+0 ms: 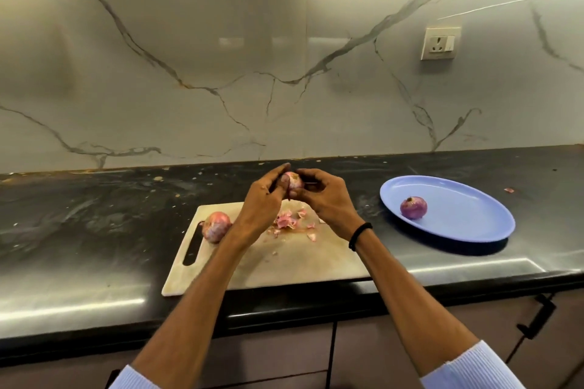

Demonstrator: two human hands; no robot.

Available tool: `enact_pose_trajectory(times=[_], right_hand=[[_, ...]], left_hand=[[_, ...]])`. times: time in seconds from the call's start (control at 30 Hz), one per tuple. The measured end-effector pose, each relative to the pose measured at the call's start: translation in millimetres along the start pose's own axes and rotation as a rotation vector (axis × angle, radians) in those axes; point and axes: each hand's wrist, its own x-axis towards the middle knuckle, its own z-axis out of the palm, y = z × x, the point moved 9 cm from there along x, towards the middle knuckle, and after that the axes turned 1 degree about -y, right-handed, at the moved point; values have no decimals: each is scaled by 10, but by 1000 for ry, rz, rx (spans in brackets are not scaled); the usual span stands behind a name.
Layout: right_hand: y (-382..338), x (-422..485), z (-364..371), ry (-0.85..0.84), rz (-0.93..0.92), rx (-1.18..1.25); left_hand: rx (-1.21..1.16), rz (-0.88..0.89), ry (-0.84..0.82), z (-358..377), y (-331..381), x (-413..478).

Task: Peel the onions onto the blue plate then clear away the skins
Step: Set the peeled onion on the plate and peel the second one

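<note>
Both hands curl round the onion (293, 181), so steady it with your left hand (262, 202) while your right hand (325, 199) strips skin over the cutting board (284, 265).

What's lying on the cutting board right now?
An unpeeled onion by the handle slot and scattered pink skins lie on the cutting board. The left forearm covers the strip between them.

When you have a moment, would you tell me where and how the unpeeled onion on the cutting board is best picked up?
Probably around its round middle, from above and from the left: the unpeeled onion sits free on the cutting board beside the handle slot, and the left forearm crosses close on its right.
</note>
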Motion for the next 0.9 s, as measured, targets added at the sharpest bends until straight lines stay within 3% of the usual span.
enact_pose_trajectory(times=[0.13, 0.5, 0.7, 0.9], right_hand=[[14, 260, -48, 17, -25, 12], [251, 505, 161, -35, -40, 189], [250, 456, 190, -67, 20, 211], [244, 431, 219, -59, -7, 218]], left_hand=[[-53, 2, 24, -71, 8, 235], [87, 144, 367, -274, -41, 272], [35, 7, 336, -316, -197, 266], [-30, -36, 190, -283, -226, 269]])
